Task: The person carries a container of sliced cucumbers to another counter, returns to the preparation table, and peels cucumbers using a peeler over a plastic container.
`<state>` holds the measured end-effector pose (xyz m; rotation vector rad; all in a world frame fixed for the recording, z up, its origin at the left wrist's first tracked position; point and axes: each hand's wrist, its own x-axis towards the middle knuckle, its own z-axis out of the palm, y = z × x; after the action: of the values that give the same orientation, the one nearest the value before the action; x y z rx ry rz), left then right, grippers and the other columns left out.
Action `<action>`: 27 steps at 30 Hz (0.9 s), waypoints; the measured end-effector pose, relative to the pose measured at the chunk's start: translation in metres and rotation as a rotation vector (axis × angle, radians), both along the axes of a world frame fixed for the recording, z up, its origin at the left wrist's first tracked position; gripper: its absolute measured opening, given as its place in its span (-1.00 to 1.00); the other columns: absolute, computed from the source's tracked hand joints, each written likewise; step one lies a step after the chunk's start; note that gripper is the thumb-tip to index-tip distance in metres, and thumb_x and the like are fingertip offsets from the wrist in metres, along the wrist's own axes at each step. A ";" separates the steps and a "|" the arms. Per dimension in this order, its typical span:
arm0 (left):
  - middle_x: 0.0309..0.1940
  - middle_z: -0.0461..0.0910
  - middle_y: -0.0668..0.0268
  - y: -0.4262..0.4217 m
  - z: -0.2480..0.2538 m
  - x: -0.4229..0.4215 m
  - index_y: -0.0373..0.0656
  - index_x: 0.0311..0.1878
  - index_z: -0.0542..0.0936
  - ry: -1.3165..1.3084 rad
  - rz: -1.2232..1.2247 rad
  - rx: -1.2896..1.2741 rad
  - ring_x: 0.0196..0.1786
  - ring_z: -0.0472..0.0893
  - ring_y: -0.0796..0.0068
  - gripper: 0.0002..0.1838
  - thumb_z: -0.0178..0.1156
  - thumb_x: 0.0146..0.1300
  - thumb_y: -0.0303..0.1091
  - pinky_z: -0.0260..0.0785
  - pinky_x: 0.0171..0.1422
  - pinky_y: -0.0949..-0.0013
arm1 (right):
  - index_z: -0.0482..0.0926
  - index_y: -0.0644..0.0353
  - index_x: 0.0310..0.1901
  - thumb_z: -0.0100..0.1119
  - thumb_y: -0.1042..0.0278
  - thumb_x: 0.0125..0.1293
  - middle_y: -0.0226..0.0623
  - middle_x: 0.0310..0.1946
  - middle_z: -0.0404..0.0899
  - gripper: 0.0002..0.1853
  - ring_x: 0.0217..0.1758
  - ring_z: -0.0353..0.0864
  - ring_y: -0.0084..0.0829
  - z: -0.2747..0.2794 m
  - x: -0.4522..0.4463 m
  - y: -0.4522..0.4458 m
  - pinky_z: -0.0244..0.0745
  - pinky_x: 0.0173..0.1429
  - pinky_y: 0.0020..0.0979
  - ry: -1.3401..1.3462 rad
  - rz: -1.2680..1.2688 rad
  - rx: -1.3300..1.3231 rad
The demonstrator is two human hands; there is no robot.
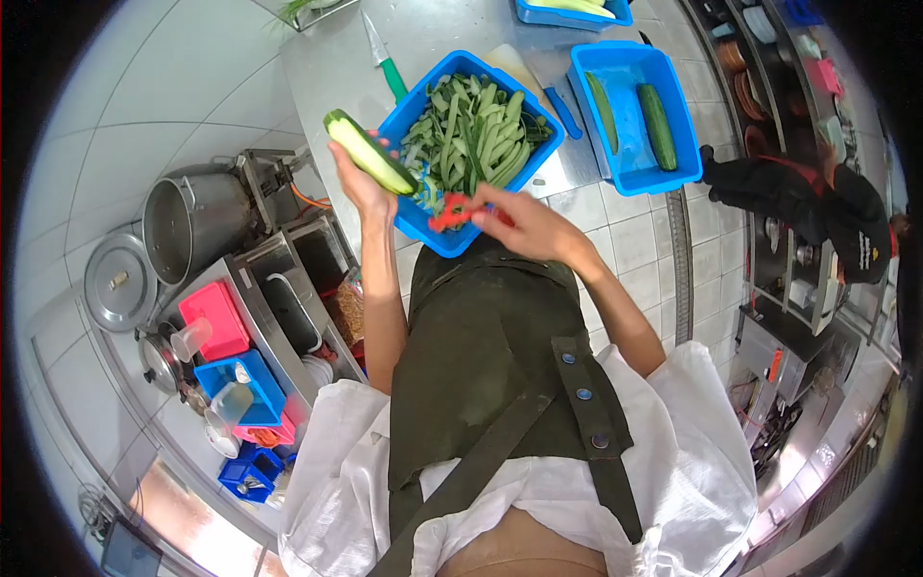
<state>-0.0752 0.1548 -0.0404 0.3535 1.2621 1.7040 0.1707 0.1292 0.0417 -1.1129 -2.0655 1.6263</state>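
Note:
My left hand (363, 185) is wrapped round a cucumber (370, 156), mostly peeled to pale flesh with dark green skin at its upper end. My right hand (524, 223) grips a red peeler (450, 213) just below and right of the cucumber, apart from it; its blade is blurred. Under both hands is a blue basin (541, 171) heaped with green peel strips (471, 130). A second blue basin (630, 178) to the right holds two unpeeled cucumbers (657, 127). At the top edge, another blue basin (574, 19) contains pale peeled cucumbers (572, 7).
On the steel table (327, 58) lie a green-handled knife (392, 77) and a blue-handled knife (562, 112) beside a cutting board (512, 65). A large pot (197, 226) stands at left. A person in dark clothes (817, 202) is at the right, near shelves.

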 end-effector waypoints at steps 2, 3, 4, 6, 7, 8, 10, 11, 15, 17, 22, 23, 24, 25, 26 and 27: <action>-0.17 0.55 0.33 -0.001 0.019 0.019 -0.09 0.11 0.46 -0.128 -0.030 -0.012 -0.20 0.51 0.50 -0.45 -0.22 0.56 0.22 0.49 -0.14 0.30 | 0.50 0.15 -0.01 0.06 0.25 0.50 -0.16 -0.50 0.54 -0.81 -0.42 0.62 -0.21 0.011 -0.016 0.022 0.40 -0.32 -0.24 0.060 -0.119 0.010; -0.17 0.55 0.33 -0.002 0.017 0.024 -0.09 0.11 0.46 -0.125 -0.042 -0.014 -0.20 0.51 0.50 -0.45 -0.22 0.56 0.22 0.49 -0.14 0.30 | 0.50 0.16 0.02 0.04 0.26 0.52 -0.21 -0.49 0.52 -0.80 -0.41 0.62 -0.37 0.012 -0.027 0.033 0.38 -0.33 -0.28 0.115 -0.253 0.019; -0.11 0.55 0.33 -0.004 0.012 0.029 -0.09 0.16 0.45 -0.110 -0.078 -0.020 -0.16 0.52 0.49 -0.44 -0.24 0.56 0.21 0.49 -0.12 0.28 | 0.50 0.16 0.02 0.04 0.26 0.52 -0.21 -0.49 0.52 -0.80 -0.41 0.62 -0.37 0.002 -0.043 0.044 0.38 -0.33 -0.28 0.114 -0.270 0.019; -0.04 0.56 0.32 -0.005 0.014 0.042 -0.05 0.20 0.46 -0.070 -0.184 0.047 -0.03 0.58 0.42 -0.41 -0.20 0.53 0.27 0.49 0.02 0.31 | 0.49 0.17 0.04 0.03 0.28 0.52 -0.13 -0.48 0.56 -0.79 -0.44 0.65 -0.23 -0.014 -0.070 0.061 0.41 -0.35 -0.24 0.295 -0.306 0.134; -0.04 0.56 0.32 -0.005 0.014 0.045 -0.05 0.20 0.46 -0.070 -0.190 0.043 -0.03 0.58 0.42 -0.41 -0.20 0.53 0.27 0.49 0.02 0.31 | 0.49 0.17 0.04 0.03 0.28 0.52 -0.13 -0.48 0.56 -0.79 -0.44 0.65 -0.23 -0.016 -0.069 0.058 0.41 -0.35 -0.24 0.295 -0.312 0.132; 0.00 0.56 0.30 -0.004 0.013 0.046 -0.06 0.19 0.46 -0.151 -0.126 0.035 0.00 0.59 0.41 -0.41 -0.19 0.53 0.27 0.49 0.05 0.32 | 0.48 0.18 0.05 0.04 0.28 0.51 -0.09 -0.48 0.58 -0.79 -0.45 0.64 -0.14 -0.013 -0.069 0.052 0.41 -0.35 -0.20 0.216 -0.255 0.193; -0.06 0.54 0.28 -0.005 0.004 0.040 -0.08 0.15 0.45 -0.194 -0.028 0.011 -0.06 0.58 0.36 -0.41 -0.15 0.51 0.28 0.50 0.02 0.27 | 0.48 0.19 0.04 0.06 0.30 0.48 0.00 -0.47 0.59 -0.79 -0.41 0.59 0.08 0.007 -0.059 0.037 0.43 -0.36 -0.11 0.125 -0.163 0.264; -0.06 0.54 0.28 -0.006 0.000 0.032 -0.08 0.15 0.45 -0.194 -0.022 0.010 -0.06 0.58 0.36 -0.41 -0.15 0.51 0.28 0.50 0.02 0.27 | 0.49 0.19 0.04 0.07 0.31 0.47 -0.02 -0.47 0.59 -0.78 -0.40 0.60 0.07 0.009 -0.045 0.025 0.43 -0.34 -0.11 0.077 -0.098 0.224; -0.25 0.40 0.29 0.002 0.003 0.012 -0.08 0.07 0.40 -0.137 0.111 -0.148 -0.25 0.48 0.35 -0.44 -0.06 0.47 0.29 0.49 -0.14 0.17 | 0.48 0.15 -0.03 0.06 0.31 0.46 -0.04 -0.47 0.60 -0.84 -0.39 0.62 0.07 0.022 0.005 -0.006 0.44 -0.33 -0.06 -0.135 0.145 0.083; -0.26 0.40 0.27 0.006 0.005 0.011 -0.10 0.06 0.40 -0.045 0.139 -0.106 -0.26 0.49 0.35 -0.44 -0.05 0.48 0.27 0.48 -0.16 0.19 | 0.49 0.17 0.00 0.06 0.31 0.47 -0.04 -0.50 0.58 -0.82 -0.42 0.61 0.00 0.033 -0.002 0.006 0.42 -0.33 -0.12 -0.055 0.048 0.049; -0.28 0.57 0.27 -0.003 0.020 0.032 -0.13 0.05 0.48 0.007 -0.056 -0.008 -0.33 0.60 0.44 -0.49 -0.08 0.53 0.18 0.51 -0.20 0.36 | 0.48 0.19 -0.01 0.04 0.27 0.51 -0.03 -0.52 0.55 -0.81 -0.46 0.60 -0.10 0.020 -0.063 0.054 0.38 -0.34 -0.21 0.123 -0.297 0.074; -0.28 0.57 0.27 -0.002 0.022 0.034 -0.13 0.05 0.48 0.009 -0.066 -0.012 -0.33 0.60 0.44 -0.49 -0.08 0.53 0.18 0.51 -0.20 0.36 | 0.48 0.19 -0.02 0.05 0.26 0.50 -0.04 -0.51 0.55 -0.80 -0.45 0.60 -0.09 0.001 -0.074 0.054 0.38 -0.34 -0.20 0.167 -0.263 0.106; -0.28 0.57 0.27 0.000 0.024 0.033 -0.12 0.07 0.48 -0.041 0.022 0.001 -0.32 0.60 0.44 -0.48 -0.09 0.53 0.19 0.52 -0.18 0.36 | 0.48 0.19 -0.02 0.05 0.25 0.50 -0.04 -0.51 0.55 -0.80 -0.45 0.59 -0.08 -0.003 -0.080 0.054 0.38 -0.34 -0.20 0.214 -0.226 0.139; -0.29 0.56 0.28 0.005 0.025 0.032 -0.12 0.09 0.48 -0.091 0.116 0.020 -0.32 0.60 0.43 -0.48 -0.09 0.53 0.19 0.53 -0.17 0.35 | 0.48 0.19 -0.02 0.05 0.25 0.50 -0.04 -0.51 0.55 -0.80 -0.45 0.59 -0.08 -0.005 -0.072 0.047 0.38 -0.34 -0.20 0.218 -0.225 0.142; -0.29 0.53 0.30 0.002 -0.002 0.009 -0.12 0.12 0.47 0.036 0.113 -0.043 -0.28 0.58 0.42 -0.46 -0.09 0.53 0.20 0.54 -0.13 0.28 | 0.49 0.15 0.01 0.05 0.24 0.49 -0.04 -0.49 0.57 -0.79 -0.42 0.61 -0.02 0.002 -0.053 0.035 0.39 -0.34 -0.15 0.137 -0.099 0.133; -0.29 0.53 0.30 0.004 -0.001 0.003 -0.12 0.12 0.47 0.036 0.118 -0.039 -0.28 0.58 0.42 -0.46 -0.09 0.53 0.20 0.54 -0.13 0.28 | 0.50 0.11 0.04 0.06 0.23 0.48 -0.05 -0.48 0.59 -0.78 -0.39 0.62 0.04 0.007 -0.036 0.024 0.40 -0.34 -0.11 0.052 0.026 0.122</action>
<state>-0.0720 0.1591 -0.0410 0.2925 1.3637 1.7761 0.1348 0.1537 0.0492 -0.9973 -2.1228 1.5014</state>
